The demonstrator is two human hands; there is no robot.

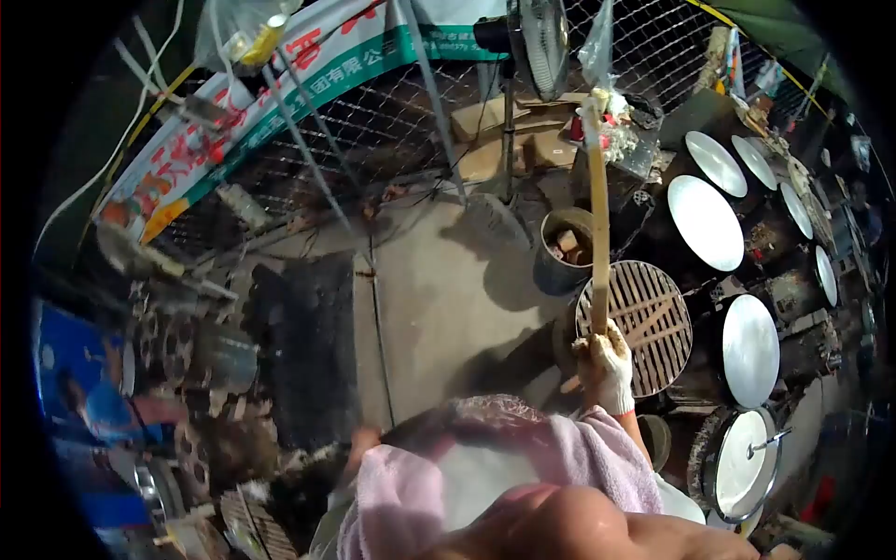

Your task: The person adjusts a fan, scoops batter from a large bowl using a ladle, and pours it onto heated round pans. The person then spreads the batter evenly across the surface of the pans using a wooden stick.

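Your gloved R hand [607,369] grips the lower end of the wooden pole [599,219], extending fwd past the round slatted grate [665,322]. L hand is hidden; can't tell its config.

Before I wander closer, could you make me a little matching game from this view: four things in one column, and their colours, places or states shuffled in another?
Things:
1. wooden pole
2. towel
3. bucket
4. fan

Descriptions:
A. pink and draped
B. up on an upright stand
C. held in the gloved right hand
D. open-topped, with chunks inside

Right pairs: 1-C, 2-A, 3-D, 4-B.
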